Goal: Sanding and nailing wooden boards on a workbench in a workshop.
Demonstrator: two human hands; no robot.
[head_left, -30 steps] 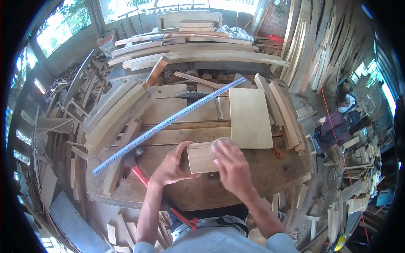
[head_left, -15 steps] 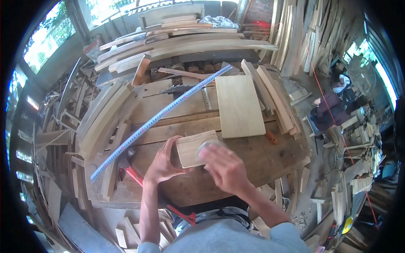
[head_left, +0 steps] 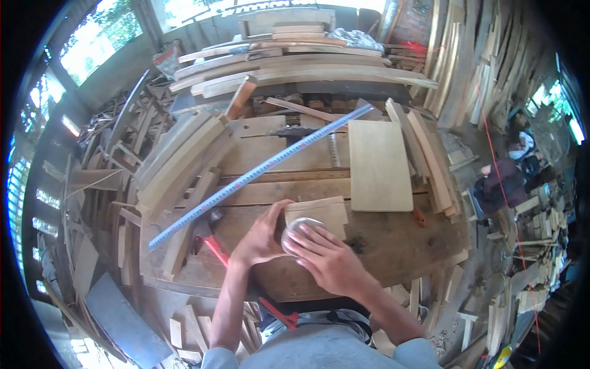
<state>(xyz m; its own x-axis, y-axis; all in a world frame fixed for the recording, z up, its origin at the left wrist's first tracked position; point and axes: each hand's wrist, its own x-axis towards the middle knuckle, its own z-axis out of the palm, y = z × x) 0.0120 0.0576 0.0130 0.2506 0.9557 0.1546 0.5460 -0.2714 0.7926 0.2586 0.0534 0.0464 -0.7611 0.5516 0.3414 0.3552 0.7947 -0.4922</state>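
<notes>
The workbench (head_left: 393,261) lies beneath and around the fingers of both hands. A large board (head_left: 380,167) is laid flat beyond the right fingers and to their right. A long measuring strip (head_left: 261,167) is set slantwise beyond the left fingers. Farther ahead of the fingers, a saw blade (head_left: 295,131) is noted. The small board (head_left: 329,212) is located directly at the fingers: its left end is gripped by the left hand (head_left: 263,237), thumb and fingers parted around it. A round pad (head_left: 297,223) is covered by the right hand (head_left: 333,255), whose fingers lie together over it, against the board.

In judgement, the small board could be tipped or slid if pressure is applied near an edge while the left grip is loose; the left fingers could be struck by the pad, being close beside it.

The left thumb tip is hard to make out. The pad's underside is hidden. Whether one piece or two are stacked cannot be told.
</notes>
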